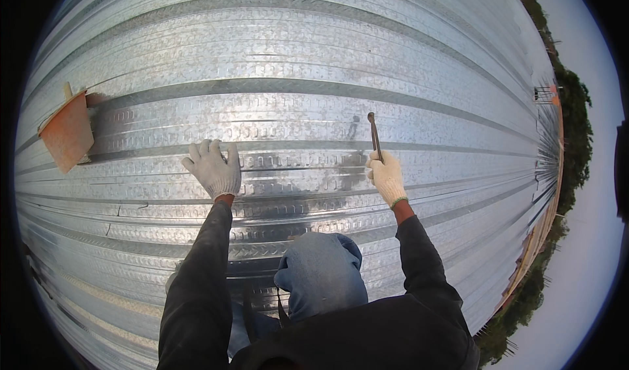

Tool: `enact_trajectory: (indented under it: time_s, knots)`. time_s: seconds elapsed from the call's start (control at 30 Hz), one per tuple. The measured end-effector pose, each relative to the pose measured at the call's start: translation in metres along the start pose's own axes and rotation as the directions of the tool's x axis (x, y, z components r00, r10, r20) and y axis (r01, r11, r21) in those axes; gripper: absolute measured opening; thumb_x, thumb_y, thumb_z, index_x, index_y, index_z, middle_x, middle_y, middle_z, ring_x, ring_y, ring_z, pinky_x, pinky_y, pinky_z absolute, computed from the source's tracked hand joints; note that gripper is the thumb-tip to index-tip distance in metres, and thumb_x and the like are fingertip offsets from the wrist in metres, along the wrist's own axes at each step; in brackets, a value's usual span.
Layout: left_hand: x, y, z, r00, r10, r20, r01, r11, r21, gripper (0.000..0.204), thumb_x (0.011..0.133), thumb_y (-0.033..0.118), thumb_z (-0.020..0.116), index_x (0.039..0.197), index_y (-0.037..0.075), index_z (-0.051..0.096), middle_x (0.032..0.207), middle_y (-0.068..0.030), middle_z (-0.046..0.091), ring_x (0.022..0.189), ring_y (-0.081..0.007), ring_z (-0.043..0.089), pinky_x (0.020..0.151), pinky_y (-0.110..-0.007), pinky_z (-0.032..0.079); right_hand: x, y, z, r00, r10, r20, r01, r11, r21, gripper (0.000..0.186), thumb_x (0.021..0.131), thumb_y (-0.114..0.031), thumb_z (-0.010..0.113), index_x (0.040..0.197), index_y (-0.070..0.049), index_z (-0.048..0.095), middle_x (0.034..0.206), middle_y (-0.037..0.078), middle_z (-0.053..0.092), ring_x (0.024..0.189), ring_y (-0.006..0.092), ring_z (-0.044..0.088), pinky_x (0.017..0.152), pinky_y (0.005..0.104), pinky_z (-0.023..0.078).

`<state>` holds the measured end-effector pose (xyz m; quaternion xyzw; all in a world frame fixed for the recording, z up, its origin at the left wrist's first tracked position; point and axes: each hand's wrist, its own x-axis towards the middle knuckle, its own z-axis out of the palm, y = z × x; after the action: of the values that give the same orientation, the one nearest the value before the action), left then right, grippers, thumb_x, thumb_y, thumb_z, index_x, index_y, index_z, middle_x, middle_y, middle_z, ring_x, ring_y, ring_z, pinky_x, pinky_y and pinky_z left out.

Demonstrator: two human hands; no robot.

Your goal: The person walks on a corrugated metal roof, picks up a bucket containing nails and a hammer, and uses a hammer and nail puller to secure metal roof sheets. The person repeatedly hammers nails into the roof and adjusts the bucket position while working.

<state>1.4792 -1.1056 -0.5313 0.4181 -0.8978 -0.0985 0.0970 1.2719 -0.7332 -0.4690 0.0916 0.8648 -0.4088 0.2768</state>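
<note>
My left hand (215,170), in a grey-white knit glove, lies on the ribbed galvanized metal sheet (275,45) with its fingers spread. To its right, my right hand (385,175), gloved too, is closed round a long, dark metal hand tool (373,135) with a rounded head, which points away from me above the sheet. My denim-clad knee (321,275) is bent below, between my dark-sleeved forearms.
An orange trapezoid object (67,131) with a wooden handle sits on the sheet at the left. Short bent wires lie at the lower left. Along the right runs the sheet's edge with a timber board (559,147) and steel bars, trees (573,127) and sky beyond.
</note>
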Motion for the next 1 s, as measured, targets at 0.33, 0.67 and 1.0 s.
enact_trajectory:
  time_s: [0.33,0.67,1.0]
  knots:
    - [-0.001,0.004,-0.007,0.993,0.054,-0.106,-0.056,0.998,-0.015,0.045,0.102,0.041,0.069,0.112,0.000,0.082,0.130,-0.0165,0.077,0.134,-0.0397,0.055,0.117,-0.060,0.034,-0.053,0.000,0.130,0.735,-0.618,-0.279,0.582,0.786,-0.209,0.016,0.111,-0.014,0.069,0.121,-0.003,0.072,0.111,0.024,0.075,0.103,0.0484,0.073,0.089,0.0544,0.057]
    - [-0.001,0.007,-0.006,0.995,0.059,-0.080,-0.060,0.998,-0.019,0.043,0.103,0.039,0.067,0.113,0.000,0.082,0.130,-0.0161,0.077,0.133,-0.0396,0.056,0.118,-0.060,0.033,-0.026,-0.035,0.208,0.642,-0.758,0.117,0.724,0.549,-0.418,0.016,0.100,-0.020,0.076,0.111,-0.010,0.074,0.102,0.015,0.072,0.099,0.0420,0.072,0.083,0.0577,0.055]
    - [0.000,0.005,-0.002,0.992,0.097,-0.086,-0.098,0.995,-0.016,0.041,0.103,0.039,0.068,0.113,0.001,0.080,0.128,-0.0153,0.077,0.132,-0.0385,0.057,0.115,-0.060,0.034,-0.024,-0.035,0.212,0.671,-0.726,0.150,0.703,0.559,-0.439,0.016,0.098,-0.023,0.077,0.110,-0.013,0.073,0.104,0.011,0.072,0.101,0.0393,0.071,0.085,0.0577,0.055]
